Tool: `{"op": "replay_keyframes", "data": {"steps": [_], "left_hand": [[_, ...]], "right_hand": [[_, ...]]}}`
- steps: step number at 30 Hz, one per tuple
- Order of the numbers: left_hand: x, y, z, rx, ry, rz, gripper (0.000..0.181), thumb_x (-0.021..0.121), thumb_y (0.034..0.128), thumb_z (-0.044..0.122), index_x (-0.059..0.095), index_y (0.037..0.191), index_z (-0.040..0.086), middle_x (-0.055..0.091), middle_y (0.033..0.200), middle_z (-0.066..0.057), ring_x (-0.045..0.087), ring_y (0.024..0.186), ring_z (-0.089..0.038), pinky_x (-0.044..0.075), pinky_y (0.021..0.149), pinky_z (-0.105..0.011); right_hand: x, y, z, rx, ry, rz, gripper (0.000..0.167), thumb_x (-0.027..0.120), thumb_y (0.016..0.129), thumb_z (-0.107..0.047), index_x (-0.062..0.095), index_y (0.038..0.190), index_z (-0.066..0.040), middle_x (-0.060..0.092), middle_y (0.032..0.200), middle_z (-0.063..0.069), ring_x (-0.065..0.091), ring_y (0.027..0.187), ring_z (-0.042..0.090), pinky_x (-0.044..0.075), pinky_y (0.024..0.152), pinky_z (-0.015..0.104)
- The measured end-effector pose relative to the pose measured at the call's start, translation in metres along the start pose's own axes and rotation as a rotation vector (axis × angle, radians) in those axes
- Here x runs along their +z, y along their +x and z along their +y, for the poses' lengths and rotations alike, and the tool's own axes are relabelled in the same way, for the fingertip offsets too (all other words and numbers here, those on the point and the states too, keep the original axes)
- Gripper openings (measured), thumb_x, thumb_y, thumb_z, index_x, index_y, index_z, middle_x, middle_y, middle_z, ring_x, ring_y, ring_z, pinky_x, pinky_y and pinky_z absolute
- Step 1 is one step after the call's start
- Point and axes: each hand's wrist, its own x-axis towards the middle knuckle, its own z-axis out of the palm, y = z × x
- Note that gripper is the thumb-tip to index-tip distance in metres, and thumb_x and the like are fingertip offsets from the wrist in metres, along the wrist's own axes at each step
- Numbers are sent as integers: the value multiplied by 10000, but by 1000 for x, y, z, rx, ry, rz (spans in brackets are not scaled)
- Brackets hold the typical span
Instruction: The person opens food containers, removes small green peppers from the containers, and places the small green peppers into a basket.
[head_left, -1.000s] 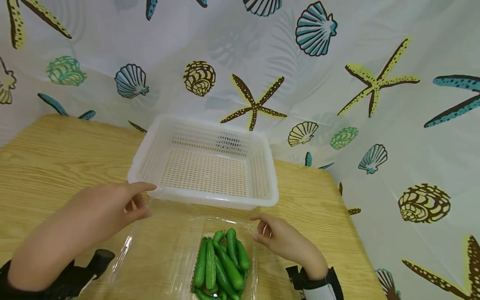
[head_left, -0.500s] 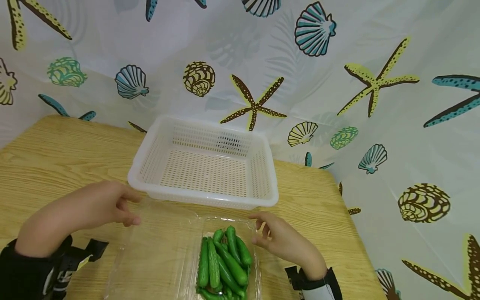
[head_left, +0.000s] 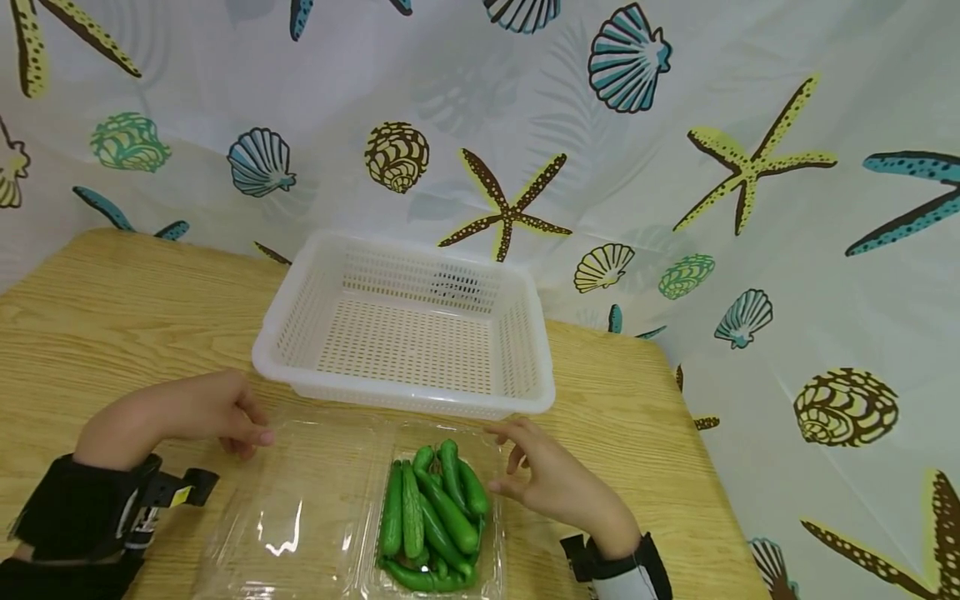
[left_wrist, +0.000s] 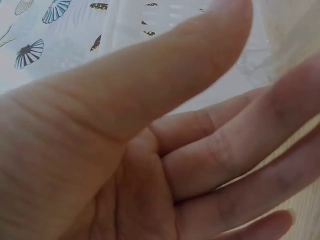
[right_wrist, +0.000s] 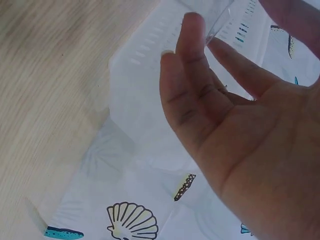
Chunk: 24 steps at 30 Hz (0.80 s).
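A hinged clear plastic box (head_left: pixel 367 507) lies unfolded on the table, its lid (head_left: pixel 303 483) spread to the left. Several green vegetables that look like small cucumbers (head_left: pixel 452 515) are heaped in its right half. My left hand (head_left: pixel 217 412) is beside the lid's upper left edge, fingers loosely bent; its fingertips leave the left wrist view, so contact cannot be told. At the box's upper right corner is my right hand (head_left: pixel 551 475), index finger and thumb spread round the corner. In the right wrist view a clear plastic edge (right_wrist: pixel 219 22) meets the fingers, which are only slightly bent.
Behind the box stands a white perforated basket (head_left: pixel 408 400) with nothing in it. The wooden table (head_left: pixel 622 442) ends at a cloth (head_left: pixel 480 108) printed with shells and starfish, at the back and right.
My left hand has come away from the basket's near left corner and down beside the lid. The lid lies flatter. The box and my right hand have shifted slightly left.
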Motion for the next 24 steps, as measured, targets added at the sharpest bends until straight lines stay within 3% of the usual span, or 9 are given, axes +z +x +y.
{"op": "replay_keyframes", "data": {"steps": [7,16,24], "left_hand": [[-1,0,0,-20,28,8,348,692,928,153,657,1062,-166,723,824,-52,665,829,-182,555,758,-416],[0,4,-7,12,23,50,352,759,864,140,635,1050,-132,683,807,-12,594,773,-159,501,691,-341],[2,7,-10,-28,47,92,316,760,852,113,631,1018,-122,661,755,-10,564,701,-157,477,632,-332]], "right_hand": [[5,4,-5,-13,-44,49,590,736,887,-68,492,1418,11,552,1291,119,573,900,165,528,745,373],[14,11,-7,-27,-88,138,500,685,904,4,534,1381,-6,596,1303,135,625,909,178,544,801,410],[18,16,-4,124,-78,223,473,689,936,-171,552,1359,-12,643,1233,134,612,829,143,506,683,309]]}}
